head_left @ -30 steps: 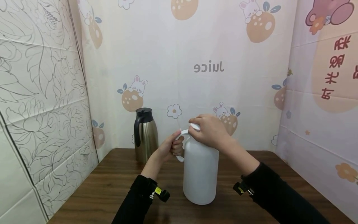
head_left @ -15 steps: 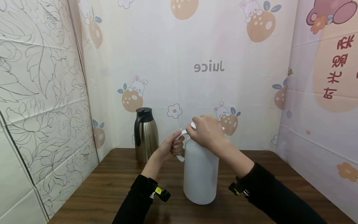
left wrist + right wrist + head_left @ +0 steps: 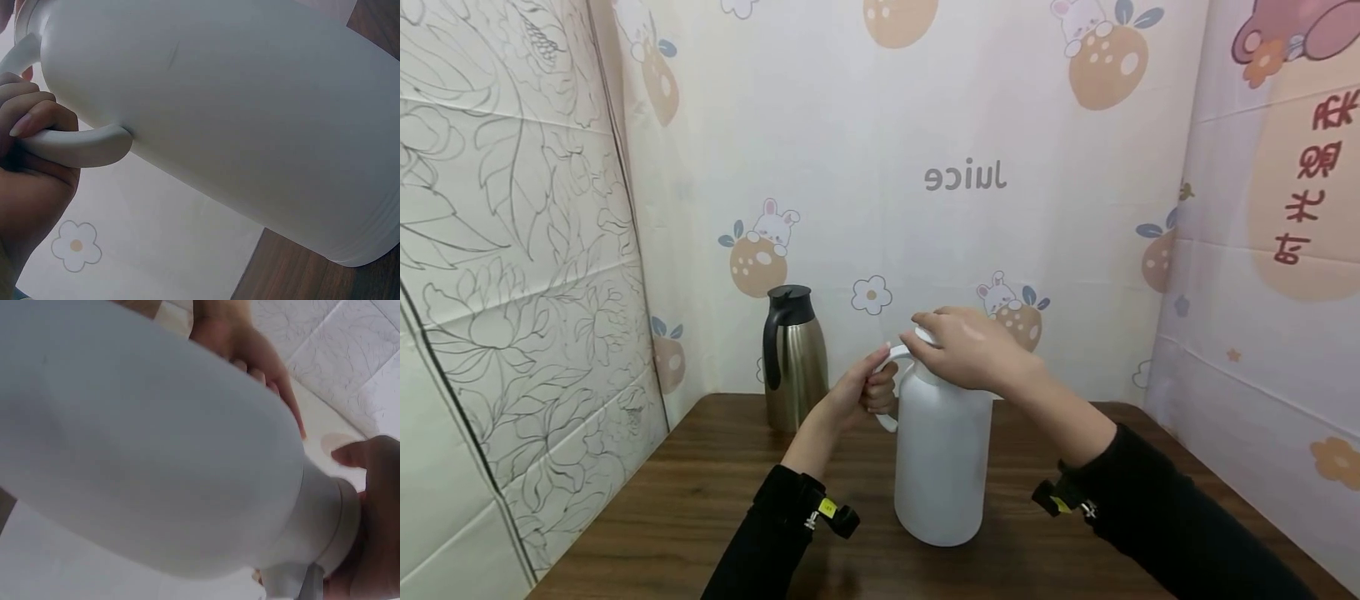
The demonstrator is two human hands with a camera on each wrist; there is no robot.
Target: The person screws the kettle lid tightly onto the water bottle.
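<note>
A white thermos jug (image 3: 942,467) stands upright on the table in the head view. My left hand (image 3: 859,396) holds its curved handle (image 3: 81,147), the fingers wrapped around it and the thumb along its top. Over the jug's mouth lies my right hand (image 3: 973,346), palm down, with its fingers bent over the white lid (image 3: 926,336). The right wrist view shows the palm against the lid's top and the thumb sticking out beside it. Most of the lid is hidden under this hand. The spout (image 3: 290,578) shows below the lid there.
Behind the left hand stands a gold-coloured steel thermos jug (image 3: 801,367) with a black lid and handle. The dark wooden table (image 3: 700,492) is bordered by printed curtains (image 3: 880,233) at the back and sides.
My right hand twisted on the lid half a second ago and has now turned back, its wrist swinging out to the right. The left hand keeps its hold; the jug stays in place.
</note>
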